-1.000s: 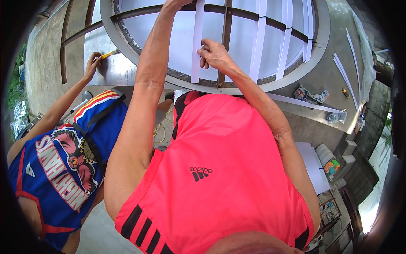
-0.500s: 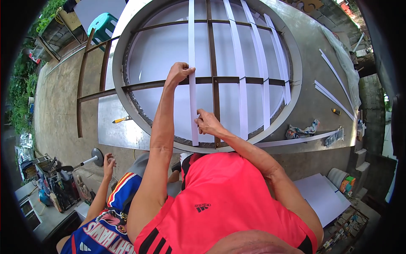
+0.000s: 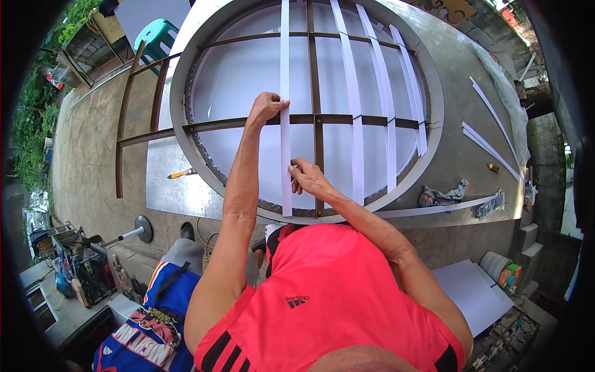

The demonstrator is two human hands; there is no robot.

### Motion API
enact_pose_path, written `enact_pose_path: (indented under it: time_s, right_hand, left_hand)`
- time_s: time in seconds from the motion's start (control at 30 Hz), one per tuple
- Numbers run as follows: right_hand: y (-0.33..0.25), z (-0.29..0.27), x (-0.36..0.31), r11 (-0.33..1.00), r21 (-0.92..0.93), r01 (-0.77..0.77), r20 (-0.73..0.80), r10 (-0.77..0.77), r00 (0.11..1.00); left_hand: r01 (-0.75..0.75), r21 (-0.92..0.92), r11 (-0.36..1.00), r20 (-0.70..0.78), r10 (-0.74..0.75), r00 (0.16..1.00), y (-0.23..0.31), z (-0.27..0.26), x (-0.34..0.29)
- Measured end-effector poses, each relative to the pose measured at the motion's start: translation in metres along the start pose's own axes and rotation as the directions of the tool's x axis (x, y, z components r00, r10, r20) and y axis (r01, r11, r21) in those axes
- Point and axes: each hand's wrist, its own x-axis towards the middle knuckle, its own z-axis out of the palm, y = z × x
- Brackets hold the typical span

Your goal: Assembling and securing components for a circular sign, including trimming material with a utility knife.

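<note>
A long white strip [image 3: 285, 68] lies lengthwise across a brown metal grid [image 3: 254, 121] inside a large round grey frame [image 3: 180, 133]. My left hand [image 3: 267, 108] pinches this strip by its edge, just above the nearer crossbar. Lower down, my right hand [image 3: 310, 178] has its fingers curled, thumb and forefinger gripping the strip's right edge. Several other white strips [image 3: 354, 118] run over the grid to the right, with cuts fitted around the crossbars. Under the grid a pale sheet [image 3: 254, 77] fills the ring.
A brown metal frame [image 3: 122, 133] juts out left of the ring. On the metal tabletop [image 3: 455, 68] lie loose white strips [image 3: 489, 150], a crumpled cloth [image 3: 443, 194] and a yellow-handled tool [image 3: 181, 174]. A person in a blue jersey [image 3: 139, 338] is close on my left.
The person at my left has bent lower and their raised hand has gone from sight. My own hands keep their places on the strip; the whole view has shifted slightly.
</note>
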Motion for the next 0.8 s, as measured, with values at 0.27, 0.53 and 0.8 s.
enact_pose_path:
  time_s: [0.27, 0.53, 0.8]
  right_hand:
    - [0.007, -0.002, 0.001, 0.999, 0.048, 0.000, -0.001, 0.000, 1.000]
    - [-0.001, -0.001, 0.003, 0.999, 0.044, -0.027, 0.023, 0.026, 0.999]
    - [-0.003, 0.000, 0.002, 0.999, 0.041, -0.018, 0.031, 0.017, 0.999]
  left_hand:
    - [0.025, 0.007, 1.000, 0.070, -0.026, 0.997, 0.004, -0.002, -0.004]
    - [0.001, 0.004, 1.000, 0.104, -0.002, 0.995, -0.015, -0.006, 0.006]
    - [-0.046, -0.054, 0.998, 0.024, 0.047, 0.999, -0.027, 0.001, 0.010]
